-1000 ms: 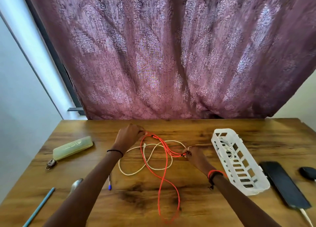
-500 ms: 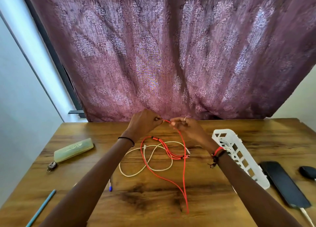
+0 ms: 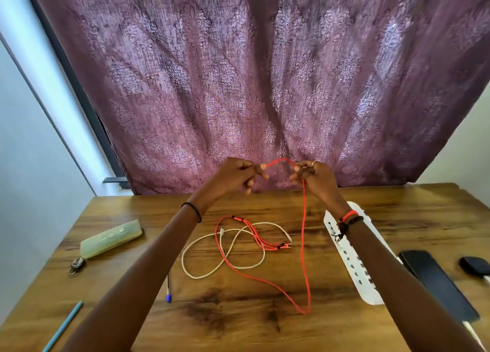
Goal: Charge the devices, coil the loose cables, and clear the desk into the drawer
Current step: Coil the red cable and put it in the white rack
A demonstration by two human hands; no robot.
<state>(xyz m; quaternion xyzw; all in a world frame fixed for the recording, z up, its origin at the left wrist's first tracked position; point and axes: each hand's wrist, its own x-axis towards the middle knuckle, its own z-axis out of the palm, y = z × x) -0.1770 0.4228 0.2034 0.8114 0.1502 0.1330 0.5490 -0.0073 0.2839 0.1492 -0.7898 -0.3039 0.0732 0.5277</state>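
Both hands are raised above the far edge of the desk. My left hand (image 3: 238, 175) pinches one end of the red cable (image 3: 304, 245) and my right hand (image 3: 310, 174) pinches it a short way along, with a small arc of cable between them. From my right hand the red cable hangs down to the desk and loops back to its several connector ends in the middle. A white cable (image 3: 225, 256) lies in a loose loop under it. A black phone (image 3: 434, 282) with a white lead plugged in lies at the right.
A white slotted basket (image 3: 352, 269) lies right of the cables, partly behind my right forearm. A small black device (image 3: 474, 265) sits at the right edge. A pale green case (image 3: 111, 237) with a key ring, a blue pen (image 3: 168, 288) and a teal pencil (image 3: 63, 325) lie at the left. A purple curtain hangs behind the wooden desk (image 3: 238, 320).
Both hands have risen from the desk toward the curtain, lifting the red cable's end. The long red loop near the front edge has been drawn up and to the right.
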